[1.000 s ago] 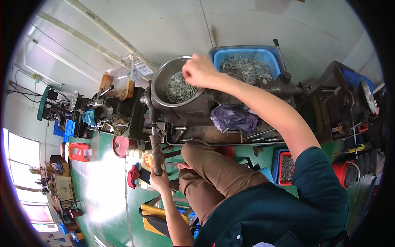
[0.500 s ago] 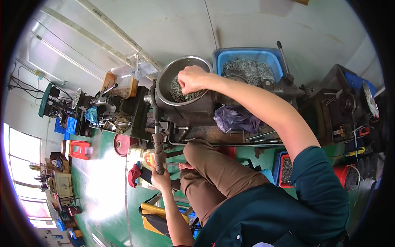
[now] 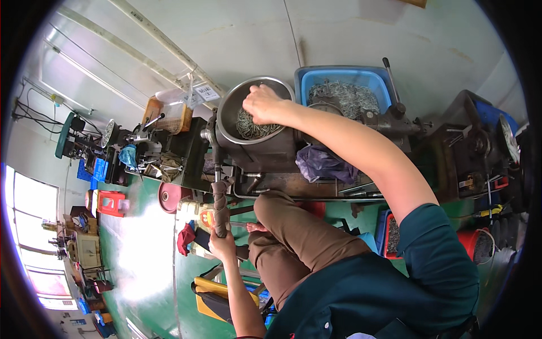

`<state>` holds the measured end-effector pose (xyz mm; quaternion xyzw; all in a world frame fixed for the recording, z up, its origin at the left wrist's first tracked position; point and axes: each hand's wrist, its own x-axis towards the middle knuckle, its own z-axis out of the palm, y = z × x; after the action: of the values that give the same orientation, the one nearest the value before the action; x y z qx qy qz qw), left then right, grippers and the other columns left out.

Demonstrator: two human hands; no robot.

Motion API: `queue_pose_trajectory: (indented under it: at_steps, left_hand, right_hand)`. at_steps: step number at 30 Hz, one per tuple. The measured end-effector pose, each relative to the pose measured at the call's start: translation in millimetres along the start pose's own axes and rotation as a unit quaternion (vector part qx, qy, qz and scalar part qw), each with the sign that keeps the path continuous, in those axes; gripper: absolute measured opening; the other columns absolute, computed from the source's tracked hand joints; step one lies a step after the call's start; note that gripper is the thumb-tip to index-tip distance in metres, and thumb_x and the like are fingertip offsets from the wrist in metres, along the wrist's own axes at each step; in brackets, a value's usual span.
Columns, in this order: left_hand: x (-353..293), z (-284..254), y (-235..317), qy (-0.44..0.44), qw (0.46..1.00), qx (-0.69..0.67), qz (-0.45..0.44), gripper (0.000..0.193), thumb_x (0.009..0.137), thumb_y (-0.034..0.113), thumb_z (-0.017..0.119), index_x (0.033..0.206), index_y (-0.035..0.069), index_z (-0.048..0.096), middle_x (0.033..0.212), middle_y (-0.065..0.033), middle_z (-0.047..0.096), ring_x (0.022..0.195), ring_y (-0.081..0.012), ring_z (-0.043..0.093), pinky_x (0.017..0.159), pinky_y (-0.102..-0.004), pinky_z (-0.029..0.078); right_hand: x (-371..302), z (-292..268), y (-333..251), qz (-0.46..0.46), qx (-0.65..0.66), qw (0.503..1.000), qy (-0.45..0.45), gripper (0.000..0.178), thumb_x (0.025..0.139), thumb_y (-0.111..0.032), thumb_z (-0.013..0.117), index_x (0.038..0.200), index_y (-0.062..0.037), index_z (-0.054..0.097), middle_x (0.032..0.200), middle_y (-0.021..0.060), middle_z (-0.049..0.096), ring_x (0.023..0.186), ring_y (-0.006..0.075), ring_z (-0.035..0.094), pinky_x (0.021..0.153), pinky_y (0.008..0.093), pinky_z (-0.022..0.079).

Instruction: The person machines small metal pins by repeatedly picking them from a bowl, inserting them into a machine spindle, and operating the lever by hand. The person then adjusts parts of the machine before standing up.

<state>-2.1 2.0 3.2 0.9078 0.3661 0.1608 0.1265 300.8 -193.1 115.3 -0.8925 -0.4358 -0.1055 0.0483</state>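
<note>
My left hand (image 3: pixel 222 247) is wrapped round the lower end of a lever handle (image 3: pixel 221 206) bound in brown cloth, which hangs upright at the left of the machine bench. Over a round steel bowl (image 3: pixel 228 110), my right hand (image 3: pixel 263 104) is closed with bent fingers. The fingertips are turned away, so whatever they hold is hidden. Below that hand lies a heap of thin metal pins (image 3: pixel 251 127) in the bowl. The bowl is tilted toward me on a dark machine block (image 3: pixel 259 158).
Right of the bowl stands a blue tub (image 3: pixel 302 85) with many small metal parts. A purple plastic bag (image 3: pixel 323 163) lies on the bench before it, with metal rods (image 3: pixel 364 193) nearby. A short lever (image 3: pixel 389 76) rises at the tub's right. Below, a yellow stool (image 3: pixel 213 299) stands by my legs.
My right hand has turned slightly over the bowl, its knuckles now higher. My left hand keeps its hold on the lever handle. The whole view has shifted slightly.
</note>
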Motion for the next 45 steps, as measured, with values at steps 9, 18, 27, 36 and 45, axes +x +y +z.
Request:
queue_pose_trajectory:
  at_steps: [9,18,27,36,45]
  left_hand:
    - [-0.5,3.2,-4.2,0.003,1.0,-0.003,0.005,0.023,0.061,0.021,0.06,0.074,0.002,0.057,0.063,-0.0205,0.056,0.062,-0.0382,0.055,0.055,-0.0441,0.043]
    - [1.1,-1.3,0.3,-0.002,1.0,-0.025,0.002,0.024,0.061,0.021,0.06,0.074,0.001,0.057,0.063,-0.0208,0.056,0.063,-0.0385,0.055,0.055,-0.0443,0.043]
    - [-1.0,-0.1,-2.3,-0.011,1.0,-0.021,0.001,0.024,0.062,0.021,0.057,0.074,0.0,0.058,0.063,-0.0206,0.056,0.064,-0.0383,0.055,0.056,-0.0443,0.042]
    - [-0.5,0.1,-2.5,-0.007,1.0,-0.018,-0.003,0.021,0.062,0.02,0.057,0.072,0.002,0.057,0.063,-0.0179,0.057,0.063,-0.0367,0.055,0.055,-0.0438,0.041]
    - [0.8,-0.2,-1.5,-0.025,0.999,-0.032,-0.009,0.026,0.059,0.019,0.056,0.076,0.0,0.058,0.067,-0.021,0.057,0.065,-0.0383,0.056,0.058,-0.0445,0.043]
  right_hand:
    - [-27.1,-37.0,41.0,0.121,0.191,0.973,0.05,0.011,0.064,-0.019,0.06,0.066,-0.0091,0.063,0.065,0.0083,0.06,0.069,0.0248,0.057,0.06,0.0353,0.045]
    - [-103.4,-23.7,86.0,0.239,0.17,0.956,0.009,0.009,0.058,-0.015,0.059,0.066,-0.0112,0.063,0.067,0.0076,0.061,0.066,0.0248,0.058,0.059,0.0346,0.046]
    - [-102.4,-38.3,62.2,0.156,0.306,0.938,0.046,0.014,0.061,-0.018,0.062,0.064,-0.0044,0.06,0.061,0.0097,0.059,0.059,0.0241,0.056,0.055,0.0337,0.043]
    - [-97.6,-23.1,75.3,0.22,0.445,0.85,0.174,0.017,0.056,-0.016,0.062,0.064,-0.0015,0.058,0.059,0.0066,0.058,0.055,0.0157,0.054,0.051,0.0274,0.041]
    - [-133.6,47.1,80.1,0.281,0.409,0.867,0.049,0.017,0.055,-0.009,0.059,0.07,-0.0055,0.065,0.07,0.0105,0.062,0.069,0.023,0.06,0.064,0.0314,0.046]
